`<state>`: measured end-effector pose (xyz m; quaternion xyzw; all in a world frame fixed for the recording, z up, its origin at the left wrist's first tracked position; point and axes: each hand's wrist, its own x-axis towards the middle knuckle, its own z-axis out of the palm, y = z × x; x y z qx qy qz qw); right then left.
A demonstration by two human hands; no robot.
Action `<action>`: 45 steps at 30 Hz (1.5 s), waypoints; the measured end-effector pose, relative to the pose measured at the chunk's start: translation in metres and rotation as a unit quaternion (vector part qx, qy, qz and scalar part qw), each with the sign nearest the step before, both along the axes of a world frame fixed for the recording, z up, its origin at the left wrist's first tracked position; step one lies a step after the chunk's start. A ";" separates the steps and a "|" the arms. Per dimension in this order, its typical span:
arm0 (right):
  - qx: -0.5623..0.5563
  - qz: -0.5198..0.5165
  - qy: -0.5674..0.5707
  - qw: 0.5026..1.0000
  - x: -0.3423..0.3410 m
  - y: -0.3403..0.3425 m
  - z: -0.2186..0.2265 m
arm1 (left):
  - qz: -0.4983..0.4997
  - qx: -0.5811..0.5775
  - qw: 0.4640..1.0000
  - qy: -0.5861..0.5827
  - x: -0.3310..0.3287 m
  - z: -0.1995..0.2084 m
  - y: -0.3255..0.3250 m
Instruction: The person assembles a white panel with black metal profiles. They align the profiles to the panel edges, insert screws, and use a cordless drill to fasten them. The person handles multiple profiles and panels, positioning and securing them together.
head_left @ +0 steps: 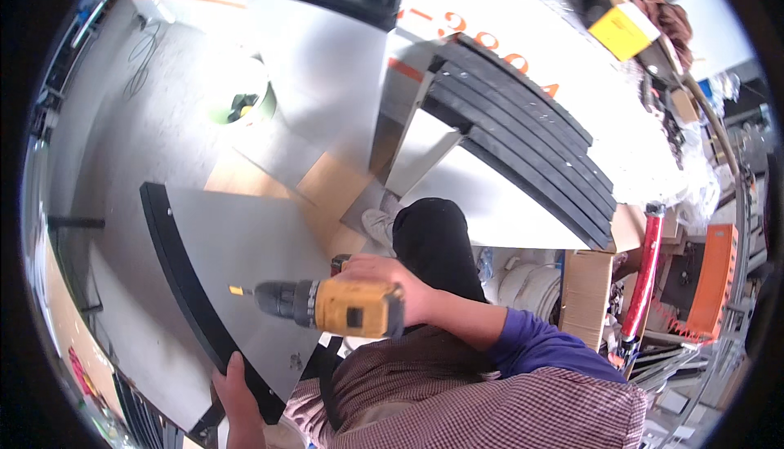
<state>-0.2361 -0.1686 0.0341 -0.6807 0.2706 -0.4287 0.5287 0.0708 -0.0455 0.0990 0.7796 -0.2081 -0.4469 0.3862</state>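
My right hand is closed round a yellow and black cordless drill, held above a pale grey panel. The drill's yellow-tipped bit points left, toward a long black bar, and looks apart from it. That bar lies along the panel, with small pale spots on it. Near the bar's lower end, my left hand grips it, one digit on top; the other fingers are mostly hidden. Several small screws seem to lie on the panel close to the bar.
Several black bars lie side by side on a white surface at upper right. A pale bucket stands on the floor at upper left. Right of me are a cardboard box, a red tube and an orange rack.
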 end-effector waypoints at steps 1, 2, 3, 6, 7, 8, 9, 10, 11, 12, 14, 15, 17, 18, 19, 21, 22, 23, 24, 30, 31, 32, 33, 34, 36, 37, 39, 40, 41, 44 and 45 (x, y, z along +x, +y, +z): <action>-0.013 -0.041 -0.045 0.998 -0.009 0.000 0.013 | -0.013 -0.003 1.000 0.007 0.000 -0.001 -0.001; -0.019 -0.066 -0.046 0.997 -0.015 -0.004 0.026 | -0.016 -0.004 1.000 0.013 0.000 -0.001 0.000; 0.005 -0.117 -0.063 0.991 -0.022 -0.006 0.042 | -0.017 -0.024 0.999 0.033 0.001 -0.001 -0.001; 0.077 -0.255 -0.118 0.957 -0.059 0.003 0.103 | -0.011 -0.012 0.999 0.044 0.003 -0.004 -0.002; 0.102 -0.297 -0.137 0.940 -0.074 0.005 0.123 | -0.019 -0.022 0.999 0.042 0.004 -0.006 -0.003; 0.125 -0.338 -0.130 0.924 -0.089 0.003 0.140 | -0.020 -0.032 0.998 0.047 0.004 -0.008 -0.003; 0.078 -0.381 -0.100 0.916 -0.105 -0.003 0.153 | -0.018 -0.041 0.998 0.051 0.005 -0.009 -0.002; 0.028 -0.420 -0.046 0.906 -0.124 -0.012 0.163 | -0.023 -0.037 0.998 0.051 0.005 -0.009 -0.002; -0.021 -0.454 0.005 0.891 -0.142 -0.023 0.172 | -0.025 -0.033 0.998 0.048 0.006 -0.010 -0.002; -0.059 -0.486 0.033 0.871 -0.155 -0.034 0.175 | -0.021 -0.037 0.998 0.054 0.006 -0.009 -0.001; -0.037 -0.506 -0.066 0.859 -0.179 -0.055 0.175 | -0.006 0.014 0.999 0.039 0.007 -0.008 -0.001; -0.041 -0.532 -0.043 0.844 -0.187 -0.063 0.172 | 0.007 0.026 0.999 0.043 0.008 -0.007 -0.002; -0.068 -0.567 -0.022 0.821 -0.198 -0.073 0.166 | 0.007 0.015 0.999 0.035 0.007 -0.007 -0.003; -0.032 -0.580 -0.017 0.814 -0.207 -0.075 0.165 | 0.009 0.010 0.999 0.046 0.004 -0.008 -0.003; -0.055 -0.563 -0.017 0.824 -0.211 -0.078 0.164 | 0.005 -0.006 0.999 0.040 0.004 -0.008 -0.003; -0.070 -0.560 -0.002 0.826 -0.219 -0.082 0.162 | 0.006 0.009 1.000 0.027 0.002 -0.007 -0.003; -0.072 -0.558 -0.017 0.826 -0.221 -0.084 0.160 | 0.008 0.013 1.000 0.027 0.001 -0.006 -0.004; -0.047 -0.577 -0.004 0.815 -0.224 -0.084 0.158 | 0.007 0.019 1.000 0.023 0.000 -0.005 -0.004; -0.053 -0.572 0.002 0.819 -0.227 -0.086 0.156 | -0.005 0.011 1.000 0.011 -0.002 -0.003 -0.004; -0.082 -0.621 0.154 0.764 -0.227 -0.071 0.128 | -0.023 -0.047 0.998 0.018 -0.009 0.002 -0.002; -0.048 -0.626 0.172 0.759 -0.220 -0.059 0.120 | -0.034 -0.056 0.998 0.011 -0.009 0.002 -0.001; -0.059 -0.675 0.215 0.704 -0.209 -0.048 0.112 | -0.048 -0.068 0.997 -0.001 -0.009 0.002 0.000; -0.213 -0.690 0.256 0.643 -0.193 -0.029 0.098 | -0.054 -0.081 0.995 0.009 -0.010 0.002 0.001; -0.257 -0.683 0.280 0.624 -0.173 -0.006 0.086 | -0.056 -0.073 0.996 0.006 -0.010 0.001 0.002; -0.264 -0.559 0.304 0.725 -0.116 0.029 0.051 | -0.052 -0.077 0.995 0.039 -0.012 0.000 0.001; -0.131 -0.450 0.368 0.803 -0.079 0.051 0.032 | -0.048 -0.084 0.994 0.044 -0.014 -0.001 0.001; 0.068 -0.170 0.276 0.943 -0.015 0.080 0.012 | -0.052 -0.101 0.991 0.067 -0.016 -0.003 0.001; 0.035 -0.090 0.294 0.951 0.017 0.089 0.007 | -0.054 -0.098 0.991 0.072 -0.016 -0.006 0.000; 0.046 -0.028 0.258 0.965 0.041 0.097 0.009 | -0.054 -0.118 0.983 0.128 -0.018 -0.009 0.004; 0.165 0.048 0.157 0.973 0.088 0.104 0.027 | 0.038 -0.124 0.935 0.331 -0.024 -0.033 0.015; 0.211 0.061 0.117 0.968 0.097 0.100 0.033 | 0.059 -0.133 0.943 0.300 -0.031 -0.047 0.020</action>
